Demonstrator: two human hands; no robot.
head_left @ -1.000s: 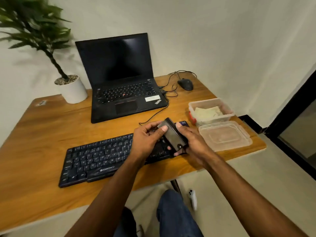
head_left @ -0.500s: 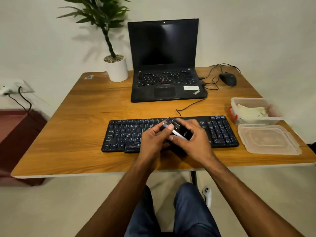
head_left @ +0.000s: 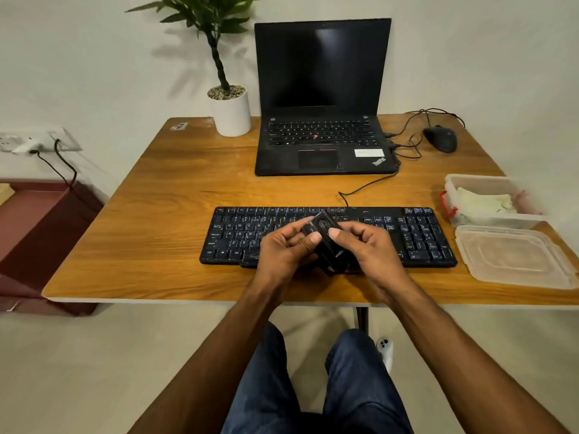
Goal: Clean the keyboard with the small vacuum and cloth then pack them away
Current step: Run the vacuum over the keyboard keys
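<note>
Gripping small vacuum (head_left: 326,242) w/ both hands, left hand (head_left: 285,249) & right hand (head_left: 372,249), above keyboard (head_left: 416,236) near desk's (head_left: 141,245) front edge.

"ThinkPad" on the laptop (head_left: 322,151) palmrest; keyboard (head_left: 419,236) key legends, probably QWERTY.

Plain pale wall (head_left: 94,57) behind a wooden desk (head_left: 150,214); light floor (head_left: 78,371); maroon cabinet (head_left: 37,220) at left.

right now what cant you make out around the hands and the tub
Head view only:
- Small vacuum: its underside and nozzle, covered by the left hand and right hand.
- Keyboard: middle keys, behind both hands.
- Cloth: folds blurred inside the plastic tub.
- Lid: right corner cut by the frame edge.
</note>
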